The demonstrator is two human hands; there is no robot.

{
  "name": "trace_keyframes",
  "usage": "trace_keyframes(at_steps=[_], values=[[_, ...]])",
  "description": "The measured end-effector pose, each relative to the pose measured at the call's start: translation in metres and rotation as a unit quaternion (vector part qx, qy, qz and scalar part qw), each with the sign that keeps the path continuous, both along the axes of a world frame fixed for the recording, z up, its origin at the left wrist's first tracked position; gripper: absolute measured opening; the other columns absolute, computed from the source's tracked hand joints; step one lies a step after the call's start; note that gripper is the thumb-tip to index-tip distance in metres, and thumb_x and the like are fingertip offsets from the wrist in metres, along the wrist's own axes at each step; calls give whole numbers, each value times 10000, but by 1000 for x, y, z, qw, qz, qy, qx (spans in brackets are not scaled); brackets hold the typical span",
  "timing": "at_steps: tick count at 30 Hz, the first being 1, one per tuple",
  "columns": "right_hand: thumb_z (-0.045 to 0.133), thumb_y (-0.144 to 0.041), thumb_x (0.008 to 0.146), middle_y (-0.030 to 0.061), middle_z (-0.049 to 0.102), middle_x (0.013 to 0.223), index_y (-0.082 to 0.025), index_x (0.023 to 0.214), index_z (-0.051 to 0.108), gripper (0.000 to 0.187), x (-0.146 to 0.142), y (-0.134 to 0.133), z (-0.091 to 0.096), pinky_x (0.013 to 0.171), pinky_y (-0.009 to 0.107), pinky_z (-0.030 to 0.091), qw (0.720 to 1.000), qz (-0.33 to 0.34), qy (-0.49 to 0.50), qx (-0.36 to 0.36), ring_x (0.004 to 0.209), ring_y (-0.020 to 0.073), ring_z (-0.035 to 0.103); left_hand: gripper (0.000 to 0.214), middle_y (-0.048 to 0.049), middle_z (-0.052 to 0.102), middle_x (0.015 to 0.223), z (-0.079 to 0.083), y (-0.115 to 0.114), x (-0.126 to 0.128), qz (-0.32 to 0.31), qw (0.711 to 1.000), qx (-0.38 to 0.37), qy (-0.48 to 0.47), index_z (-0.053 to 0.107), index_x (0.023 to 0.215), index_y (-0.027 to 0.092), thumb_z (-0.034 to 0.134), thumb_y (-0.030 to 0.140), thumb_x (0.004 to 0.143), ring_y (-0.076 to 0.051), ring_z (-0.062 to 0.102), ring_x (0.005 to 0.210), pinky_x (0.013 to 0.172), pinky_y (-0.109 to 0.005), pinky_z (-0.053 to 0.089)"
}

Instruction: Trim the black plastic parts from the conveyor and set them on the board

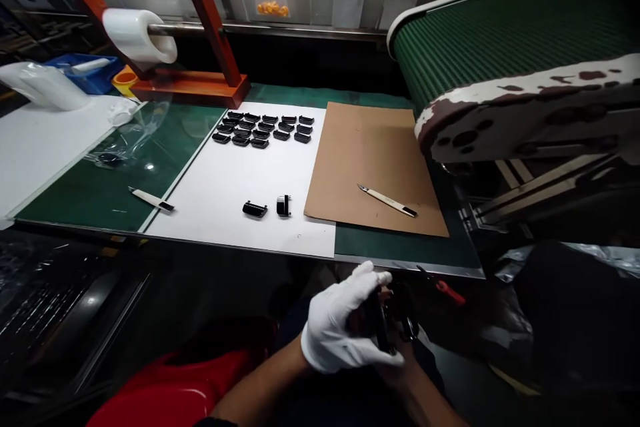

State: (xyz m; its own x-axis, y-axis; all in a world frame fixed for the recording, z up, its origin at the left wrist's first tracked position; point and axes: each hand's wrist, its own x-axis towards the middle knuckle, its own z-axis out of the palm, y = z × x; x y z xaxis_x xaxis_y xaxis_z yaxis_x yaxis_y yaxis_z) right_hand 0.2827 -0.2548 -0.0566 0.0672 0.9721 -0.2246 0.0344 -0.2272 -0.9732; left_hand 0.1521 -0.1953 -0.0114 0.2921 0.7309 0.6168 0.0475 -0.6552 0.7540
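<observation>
Below the table's front edge, my left hand (pixel 336 327) wears a white glove. Its fingers and thumb are curled around a dark black plastic part (pixel 383 327). Close beside it is my right hand (pixel 400 337), mostly hidden behind the left hand and in shadow. Black shapes show at its fingers, but I cannot make out what it holds. On the white sheet (pixel 200 193) lie two black plastic pieces, one flat (pixel 255 209) and one standing on end (pixel 283 205). Farther back, several similar black pieces (pixel 260 134) lie in rows.
A craft knife (pixel 387 201) lies on brown cardboard (pixel 370 160); another knife (pixel 150 199) lies at left. A plastic film roll (pixel 137 35) hangs on an orange stand (pixel 227 83). A green conveyor (pixel 500 33) overhangs the right. A red-handled tool (pixel 450 291) and red stool (pixel 165 393) are lower down.
</observation>
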Motion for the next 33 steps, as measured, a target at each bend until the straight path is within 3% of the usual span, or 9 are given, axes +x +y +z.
trace_keyframes(at_steps=[4, 7, 12, 16, 20, 24, 27, 30, 33], values=[[499, -689, 778, 42, 623, 725, -231, 750, 585, 467, 3, 18, 16, 577, 335, 490, 996, -61, 30, 57, 669, 189, 591, 767, -125, 694, 1105, 6, 8, -3, -6, 999, 32, 20, 435, 1336, 180, 726, 511, 709, -274, 652, 1056, 1003, -401, 491], [522, -638, 784, 32, 608, 650, -248, 692, 560, 403, 21, 23, 29, 475, 300, 428, 994, -77, 22, 75, 604, 194, 573, 670, -97, 702, 1060, 17, 17, -10, -26, 993, 24, 117, 500, 1255, 176, 749, 462, 702, -258, 663, 1026, 915, -339, 551], [629, -441, 776, 20, 629, 636, -206, 720, 618, 242, 45, 15, 53, 512, 270, 424, 996, -9, -70, 46, 569, 173, 569, 536, -84, 667, 1131, 29, 26, -19, -93, 947, -67, 299, 575, 1179, 197, 734, 427, 722, -238, 643, 1034, 855, -307, 549], [571, -333, 825, -9, 608, 594, -204, 717, 616, 175, 43, 16, 72, 496, 247, 391, 990, 40, -136, -5, 518, 147, 553, 439, -27, 676, 1031, 30, 29, -15, -171, 914, -141, 340, 595, 1133, 223, 728, 372, 743, -178, 642, 933, 821, -244, 515], [464, -280, 862, -30, 607, 574, -225, 738, 605, 196, 35, 23, 76, 539, 248, 397, 962, 112, -249, -31, 533, 142, 575, 353, -20, 673, 950, 21, 32, -7, -196, 869, -142, 432, 619, 1046, 214, 709, 370, 743, -200, 630, 913, 802, -265, 506], [414, -247, 853, -19, 614, 584, -229, 722, 586, 217, 30, 21, 74, 531, 265, 379, 947, 110, -303, -19, 540, 154, 577, 333, -35, 684, 946, 11, 33, -1, -186, 852, -112, 477, 614, 1028, 188, 705, 326, 739, -230, 629, 939, 862, -319, 503], [394, -290, 876, -13, 613, 597, -234, 753, 593, 241, 35, 13, 76, 521, 258, 403, 944, 36, -328, 18, 539, 153, 583, 361, -55, 697, 938, 12, 43, -2, -162, 847, -86, 500, 619, 1020, 156, 744, 234, 691, -244, 648, 901, 958, -392, 460], [449, -373, 879, 13, 645, 666, -225, 844, 629, 236, 50, 8, 75, 548, 246, 463, 949, -52, -304, 57, 585, 164, 610, 508, -76, 670, 1090, 18, 70, -7, -98, 858, -73, 499, 575, 1154, 182, 764, 295, 696, -257, 627, 1007, 951, -385, 470], [487, -462, 875, 37, 639, 710, -203, 860, 629, 296, 67, 12, 68, 551, 254, 494, 983, -52, -173, 33, 606, 173, 597, 602, -111, 606, 1232, 20, 115, -10, -4, 870, -67, 489, 489, 1288, 187, 714, 359, 757, -302, 542, 1161, 958, -428, 460]])
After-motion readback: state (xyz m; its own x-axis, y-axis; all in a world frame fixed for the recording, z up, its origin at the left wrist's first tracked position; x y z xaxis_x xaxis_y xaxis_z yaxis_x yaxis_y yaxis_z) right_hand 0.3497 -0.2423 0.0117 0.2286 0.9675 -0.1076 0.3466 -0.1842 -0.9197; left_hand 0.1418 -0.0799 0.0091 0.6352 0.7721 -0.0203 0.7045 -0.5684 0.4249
